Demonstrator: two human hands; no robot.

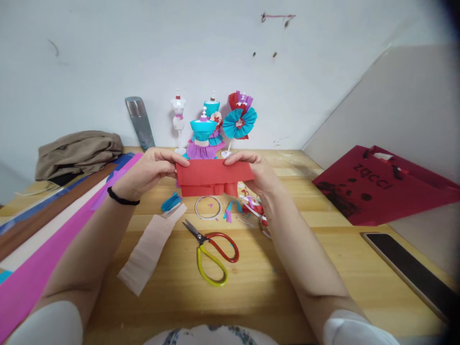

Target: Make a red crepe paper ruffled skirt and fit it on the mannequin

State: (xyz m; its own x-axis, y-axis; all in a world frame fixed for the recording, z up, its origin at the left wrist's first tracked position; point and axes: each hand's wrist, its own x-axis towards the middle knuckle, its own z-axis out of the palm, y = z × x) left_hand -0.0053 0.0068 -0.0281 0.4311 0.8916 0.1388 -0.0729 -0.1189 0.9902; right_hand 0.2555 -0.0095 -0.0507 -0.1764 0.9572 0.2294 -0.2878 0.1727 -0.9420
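Observation:
Between my two hands a folded strip of red crepe paper (214, 172) is stretched level above the table. My left hand (158, 167) pinches its left end, thumb and forefinger on the paper. At the opposite end my right hand (251, 167) grips it the same way. A second red layer hangs lower behind the front one. Below lie scissors (201, 238) with one red and one yellow handle, blades apart. A pale pink paper strip (151, 254), a folded blue paper piece (171, 202) and a white ring (208, 208) are nearby.
Small mannequins in paper dresses (203, 132) stand by the wall, beside a blue paper flower (240, 122). A flask (140, 122) and brown cloth (79, 153) are back left. Long paper sheets (46, 254) cover the left side. A red bag (381, 187) and phone (409, 273) lie right.

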